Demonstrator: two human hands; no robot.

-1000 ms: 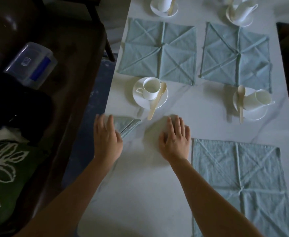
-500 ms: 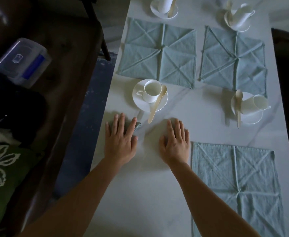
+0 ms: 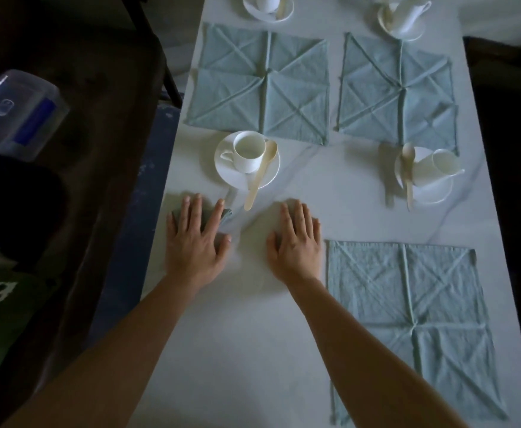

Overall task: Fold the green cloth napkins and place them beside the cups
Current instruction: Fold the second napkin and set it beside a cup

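Surface: dim white marble tabletop [image 3: 253, 350].
Left hand [image 3: 195, 245]: laid flat, fingers spread, over small folded green cloth napkin [image 3: 226, 214]; white ceramic cup [image 3: 248, 151] just beyond fingertips.
Right hand [image 3: 296, 242]: laid flat on tabletop, fingers straight, together.

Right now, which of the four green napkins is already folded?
The folded napkin under the left hand, just below the near-left cup. The far-left napkin, far-right napkin and near-right napkin all lie spread open as flat squares.
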